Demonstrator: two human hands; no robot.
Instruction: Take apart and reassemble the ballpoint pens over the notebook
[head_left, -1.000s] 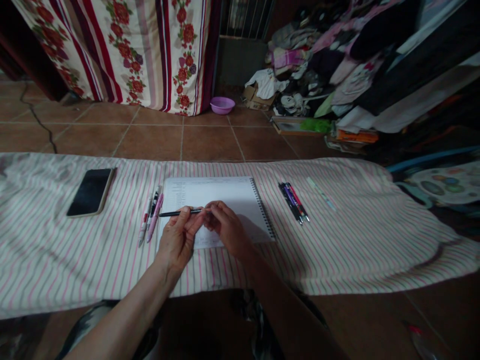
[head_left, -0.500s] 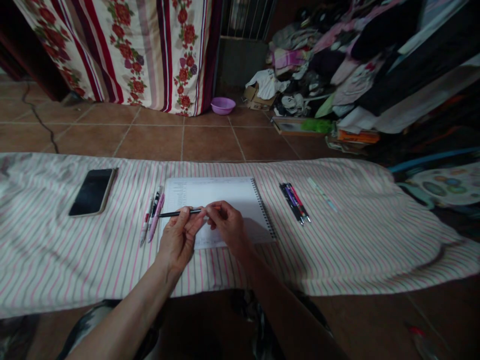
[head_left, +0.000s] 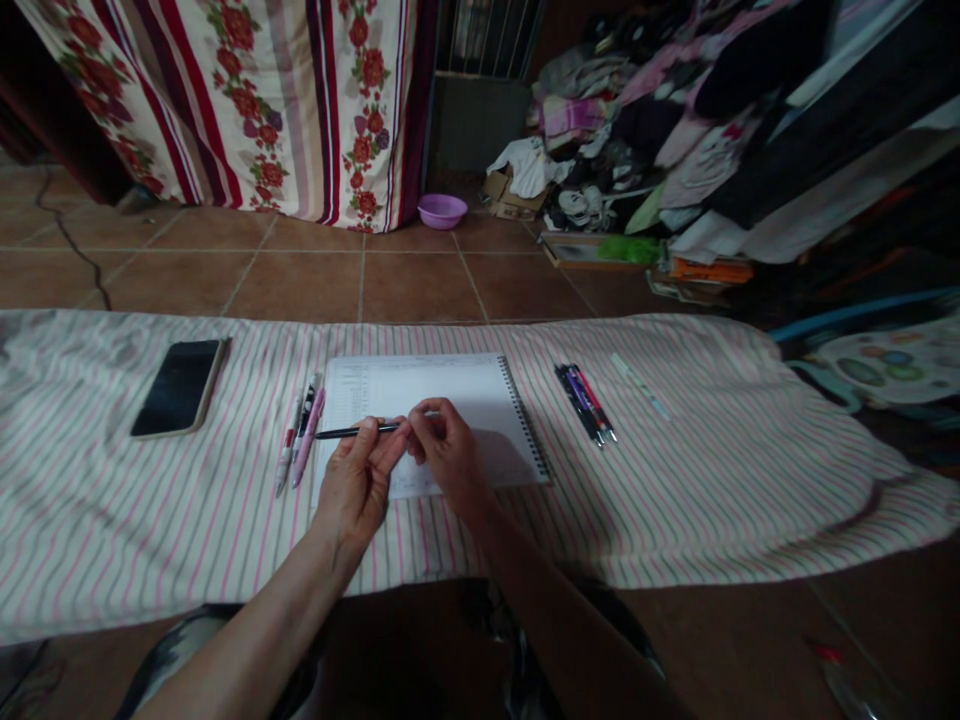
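Note:
A slim black pen (head_left: 345, 433) lies level across the fingers of my left hand (head_left: 358, 478), pinched under the thumb. My right hand (head_left: 448, 445) is closed, its thumb and fingertips meeting at the pen's right end and hiding that tip. Both hands are over the lower half of an open spiral notebook (head_left: 442, 375), whose page has a ruled, printed column on its left side. Just left of the notebook lie a pink pen (head_left: 308, 440) and a white pen with a red band (head_left: 285, 462), beside a black-and-white patterned pen (head_left: 307, 396).
Several pens (head_left: 585, 402), black, purple and pink, lie right of the notebook, near a pale ruler-like strip (head_left: 639, 384). A phone (head_left: 178, 388) rests at the left on the striped cloth (head_left: 720, 450). Beyond are a purple basin (head_left: 442, 211) and heaped clothes (head_left: 600, 120).
My hands stay together at the black pen with only a slight shift of the right fingers. The whole view has moved a little.

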